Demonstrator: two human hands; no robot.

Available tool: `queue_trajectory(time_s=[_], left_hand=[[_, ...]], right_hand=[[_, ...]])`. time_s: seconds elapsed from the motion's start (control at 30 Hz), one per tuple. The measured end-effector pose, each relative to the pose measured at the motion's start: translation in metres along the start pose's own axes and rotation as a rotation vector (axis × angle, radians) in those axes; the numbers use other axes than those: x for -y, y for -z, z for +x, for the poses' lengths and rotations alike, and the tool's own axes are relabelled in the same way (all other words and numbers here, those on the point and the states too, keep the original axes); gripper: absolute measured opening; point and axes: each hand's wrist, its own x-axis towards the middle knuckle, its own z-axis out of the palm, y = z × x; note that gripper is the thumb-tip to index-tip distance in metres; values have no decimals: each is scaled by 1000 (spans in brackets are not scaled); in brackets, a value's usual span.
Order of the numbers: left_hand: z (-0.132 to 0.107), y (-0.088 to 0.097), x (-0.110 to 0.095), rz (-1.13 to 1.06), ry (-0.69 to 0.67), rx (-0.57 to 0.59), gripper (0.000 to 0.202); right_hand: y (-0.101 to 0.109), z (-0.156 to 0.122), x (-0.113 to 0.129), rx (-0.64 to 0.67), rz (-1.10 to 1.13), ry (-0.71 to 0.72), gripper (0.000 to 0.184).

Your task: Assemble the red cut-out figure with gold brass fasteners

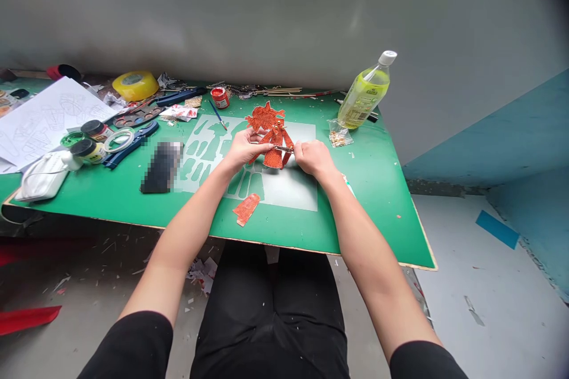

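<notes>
An orange-red cut-out figure (272, 157) with black line patterns hangs over the table, its jointed parts fixed with small gold fasteners. My left hand (247, 148) is closed on it, thumb pointing toward its middle. My right hand (313, 158) is closed in a fist round a slim silver metal tool (284, 149), whose exact kind I cannot make out. The tool lies across the figure's lower part, between both hands. Below the hands is a white stencil sheet (297, 192) with cut-out shapes. A loose orange-red piece (246, 209) lies near the front edge.
On the green table (368, 189), a bottle of yellow-green liquid (365, 98) and a bag of gold fasteners (340, 134) stand right. A red paint jar (219, 98), paintbrush (217, 115) and pixelated dark phone (162, 167) are left, with paint jars, yellow tape (135, 86) and drawings (48, 121) beyond.
</notes>
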Motion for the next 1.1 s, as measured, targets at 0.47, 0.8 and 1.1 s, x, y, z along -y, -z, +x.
queue_trajectory(time_s=[0.47, 0.8, 1.1], left_hand=[[-2, -2, -3, 20, 24, -13, 53], [3, 5, -12, -389, -2, 152, 48], [-27, -55, 6, -224, -102, 313, 78]], right_hand=[[-6, 5, -1, -27, 27, -16, 58], [-6, 13, 9, -102, 811, -101, 52], [-14, 6, 51, -61, 783, -18, 45]])
